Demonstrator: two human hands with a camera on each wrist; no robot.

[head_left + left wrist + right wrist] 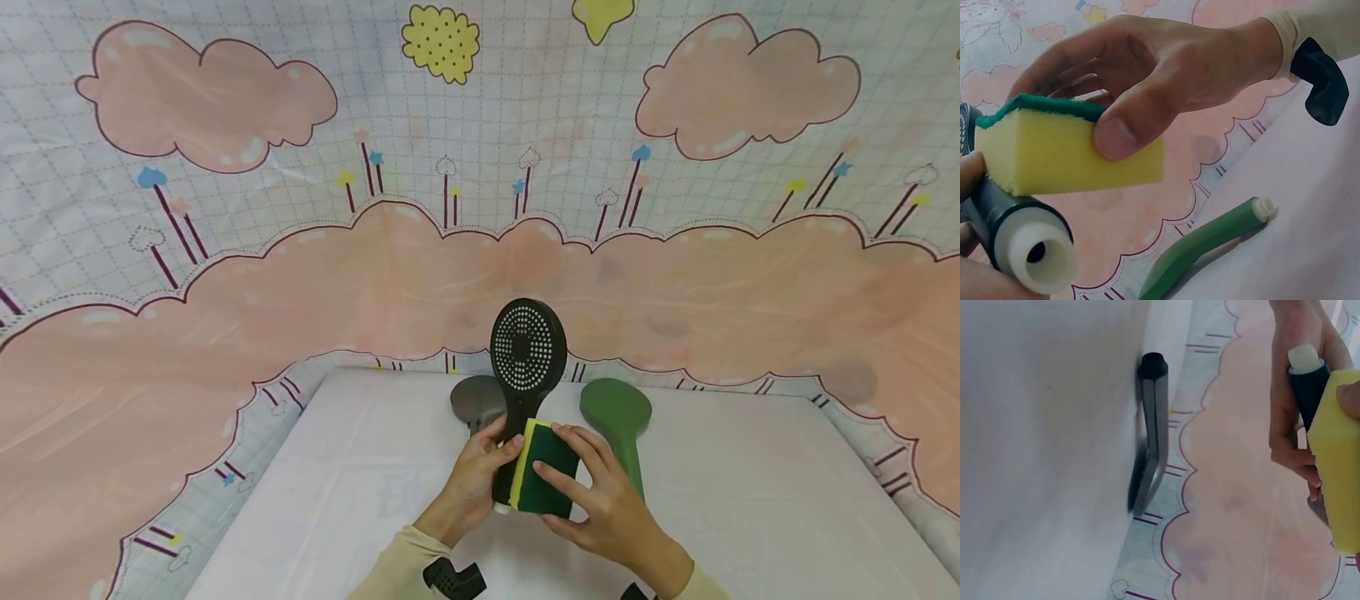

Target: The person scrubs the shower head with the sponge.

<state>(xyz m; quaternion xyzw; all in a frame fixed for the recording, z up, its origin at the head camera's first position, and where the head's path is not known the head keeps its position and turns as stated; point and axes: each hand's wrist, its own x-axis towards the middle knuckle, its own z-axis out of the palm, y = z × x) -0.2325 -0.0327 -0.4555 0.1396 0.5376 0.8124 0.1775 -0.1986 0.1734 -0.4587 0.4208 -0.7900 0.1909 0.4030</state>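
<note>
A black handheld shower head [528, 354] stands up in my left hand [467, 475], its dotted spray face toward me. The fingers and thumb wrap its handle, and the white hollow end [1041, 253] shows below. My right hand [611, 500] grips a sponge [553, 475] with a dark green scouring side and a yellow foam side. In the left wrist view the thumb presses the yellow foam [1072, 153], with fingers behind the green layer. The foam side lies against the black handle [1309, 390].
On the white table [300, 500], a grey shower head [476, 400] lies behind the left hand, partly hidden. A green shower head [617, 408] lies behind the right hand. A patterned cloth [420, 275] with pink clouds hangs behind the table.
</note>
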